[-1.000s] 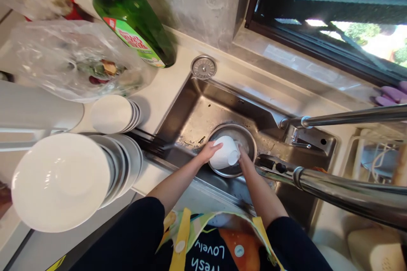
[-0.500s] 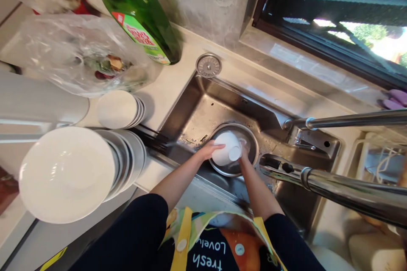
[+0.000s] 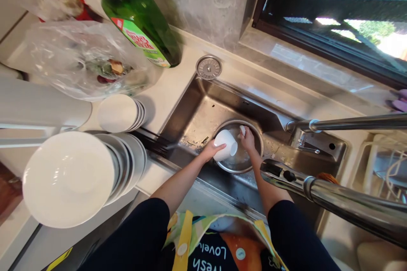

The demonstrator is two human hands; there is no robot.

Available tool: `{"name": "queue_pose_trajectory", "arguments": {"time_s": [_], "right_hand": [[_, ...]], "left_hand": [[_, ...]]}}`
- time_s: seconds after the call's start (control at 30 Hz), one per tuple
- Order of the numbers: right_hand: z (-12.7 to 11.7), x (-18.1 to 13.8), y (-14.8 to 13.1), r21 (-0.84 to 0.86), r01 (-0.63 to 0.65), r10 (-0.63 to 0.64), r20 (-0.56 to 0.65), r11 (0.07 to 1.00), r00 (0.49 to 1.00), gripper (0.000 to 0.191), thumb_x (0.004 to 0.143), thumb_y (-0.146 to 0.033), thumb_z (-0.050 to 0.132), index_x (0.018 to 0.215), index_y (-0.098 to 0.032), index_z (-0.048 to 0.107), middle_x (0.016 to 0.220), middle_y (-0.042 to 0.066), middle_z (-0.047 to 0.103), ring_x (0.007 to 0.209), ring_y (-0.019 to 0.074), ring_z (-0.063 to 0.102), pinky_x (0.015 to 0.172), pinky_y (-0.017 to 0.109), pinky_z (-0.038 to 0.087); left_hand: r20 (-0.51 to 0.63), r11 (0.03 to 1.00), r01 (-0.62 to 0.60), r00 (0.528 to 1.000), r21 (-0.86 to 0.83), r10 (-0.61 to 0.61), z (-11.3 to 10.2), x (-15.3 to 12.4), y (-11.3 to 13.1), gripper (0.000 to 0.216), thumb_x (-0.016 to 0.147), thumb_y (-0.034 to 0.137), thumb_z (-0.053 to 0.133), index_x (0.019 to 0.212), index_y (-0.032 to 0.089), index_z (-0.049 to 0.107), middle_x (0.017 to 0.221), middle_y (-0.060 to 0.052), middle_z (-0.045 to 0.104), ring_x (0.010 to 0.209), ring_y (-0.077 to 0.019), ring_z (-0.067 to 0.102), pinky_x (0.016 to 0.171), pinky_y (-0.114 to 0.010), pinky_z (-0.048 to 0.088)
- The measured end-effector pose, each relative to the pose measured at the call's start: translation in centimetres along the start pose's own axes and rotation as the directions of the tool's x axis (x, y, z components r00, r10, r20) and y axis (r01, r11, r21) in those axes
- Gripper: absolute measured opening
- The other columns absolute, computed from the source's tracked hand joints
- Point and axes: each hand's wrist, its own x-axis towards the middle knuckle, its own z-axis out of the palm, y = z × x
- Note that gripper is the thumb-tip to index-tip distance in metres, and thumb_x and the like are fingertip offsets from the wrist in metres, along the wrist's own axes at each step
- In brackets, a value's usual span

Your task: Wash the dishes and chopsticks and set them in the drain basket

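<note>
White ceramic cup (image 3: 225, 145) sits tilted on its side, mouth toward the lower right, held over a steel bowl (image 3: 237, 168) in the stainless sink (image 3: 203, 106) at mid-frame. Your left hand (image 3: 211, 150) grasps its smooth outer wall. Your right hand (image 3: 248, 139), just beside it, pinches a small white scrap (image 3: 242, 130), too small to identify. Stacked glazed plates (image 3: 68, 180) sit lower left on the desk (image 3: 171, 72), a green glass bottle (image 3: 140, 21) stands upper left, and a steel faucet (image 3: 333, 188) crosses the right.
</note>
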Motion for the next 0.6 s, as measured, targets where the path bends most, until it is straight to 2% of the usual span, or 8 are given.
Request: {"name": "queue_pose_trajectory", "arguments": {"time_s": [0.1, 0.2, 0.23, 0.3, 0.37, 0.43, 0.53, 0.6], "right_hand": [[0.6, -2.6, 0.4, -0.239, 0.164, -0.153, 0.065, 0.957, 0.986, 0.053, 0.081, -0.014, 0.052, 0.133, -0.023, 0.054, 0.151, 0.01, 0.04, 0.142, 0.0273, 0.027, 0.116, 0.055, 0.015], [1.1, -4.4, 1.1, -0.275, 0.221, -0.182, 0.161, 0.936, 0.97, 0.054, 0.078, -0.008, 0.051, 0.129, -0.026, 0.058, 0.154, 0.006, 0.037, 0.147, 0.0272, 0.016, 0.116, 0.06, 0.006], [1.1, -4.6, 1.2, -0.262, 0.199, -0.167, 0.141, 0.944, 0.976, 0.051, 0.078, -0.007, 0.049, 0.124, -0.024, 0.061, 0.153, 0.007, 0.039, 0.147, 0.0268, 0.018, 0.117, 0.059, 0.008], [1.0, -4.6, 1.0, -0.202, 0.075, -0.07, 0.035, 0.976, 0.997, 0.041, 0.079, -0.008, 0.046, 0.114, -0.018, 0.066, 0.145, 0.012, 0.048, 0.143, 0.0264, 0.029, 0.117, 0.054, 0.018], [0.7, -4.8, 0.1, -0.055, -0.063, 0.06, -0.05, 0.996, 0.997, 0.033, 0.082, -0.016, 0.046, 0.108, -0.014, 0.066, 0.129, 0.016, 0.061, 0.128, 0.0261, 0.048, 0.11, 0.05, 0.034], [0.2, -5.7, -1.3, 0.129, -0.107, 0.123, -0.124, 0.986, 0.985, 0.033, 0.084, -0.028, 0.05, 0.11, -0.014, 0.064, 0.113, 0.014, 0.068, 0.108, 0.0247, 0.059, 0.099, 0.046, 0.046], [-0.3, -8.0, -4.0, 0.267, 0.026, 0.048, -0.269, 0.963, 0.962, 0.039, 0.085, -0.039, 0.052, 0.113, -0.014, 0.062, 0.108, 0.012, 0.068, 0.101, 0.0238, 0.061, 0.094, 0.043, 0.048], [-0.3, -9.2, -5.8, 0.216, 0.158, -0.106, -0.232, 0.964, 0.967, 0.034, 0.085, -0.039, 0.053, 0.108, -0.016, 0.065, 0.109, 0.012, 0.067, 0.104, 0.0241, 0.06, 0.099, 0.043, 0.045]], "left_hand": [[-0.029, 0.998, -0.032, 0.999, 0.048, 0.033, 0.0, 0.3, -0.1, 0.061, 0.058, 0.049, 0.084, 0.104, 0.011, 0.07, 0.105, -0.014, 0.073, 0.095, -0.0255, 0.067, 0.089, -0.038, 0.051], [-0.03, 0.998, -0.047, 0.998, 0.051, 0.049, -0.3, 0.6, -0.5, 0.062, 0.06, 0.051, 0.082, 0.106, 0.011, 0.069, 0.106, -0.014, 0.073, 0.095, -0.0254, 0.068, 0.089, -0.038, 0.051], [-0.02, 0.997, -0.052, 0.998, 0.049, 0.053, -0.4, 0.7, -0.6, 0.062, 0.061, 0.051, 0.082, 0.106, 0.011, 0.069, 0.106, -0.014, 0.073, 0.095, -0.0253, 0.068, 0.089, -0.038, 0.051], [0.002, 0.997, -0.056, 0.998, 0.051, 0.056, -0.5, 0.8, -0.8, 0.061, 0.061, 0.051, 0.081, 0.106, 0.012, 0.07, 0.106, -0.014, 0.073, 0.095, -0.025, 0.068, 0.089, -0.038, 0.051], [0.03, 0.997, -0.053, 0.998, 0.064, 0.051, -0.5, 0.8, -0.9, 0.061, 0.059, 0.05, 0.082, 0.105, 0.011, 0.07, 0.106, -0.014, 0.073, 0.095, -0.025, 0.068, 0.089, -0.038, 0.05], [0.07, 0.995, -0.056, 0.996, 0.078, 0.05, -0.3, 0.7, -0.9, 0.061, 0.058, 0.048, 0.083, 0.104, 0.011, 0.07, 0.106, -0.014, 0.073, 0.094, -0.0247, 0.067, 0.089, -0.037, 0.05], [0.138, 0.991, -0.07, 0.989, 0.115, 0.053, 0.2, 0.6, -0.9, 0.055, 0.059, 0.043, 0.083, 0.102, 0.01, 0.071, 0.101, -0.012, 0.074, 0.09, -0.0232, 0.067, 0.087, -0.035, 0.05], [0.176, 0.986, -0.076, 0.983, 0.146, 0.05, 0.5, 0.4, -0.9, 0.047, 0.06, 0.04, 0.081, 0.095, 0.01, 0.072, 0.092, -0.01, 0.074, 0.082, -0.0213, 0.066, 0.082, -0.033, 0.05]]}}
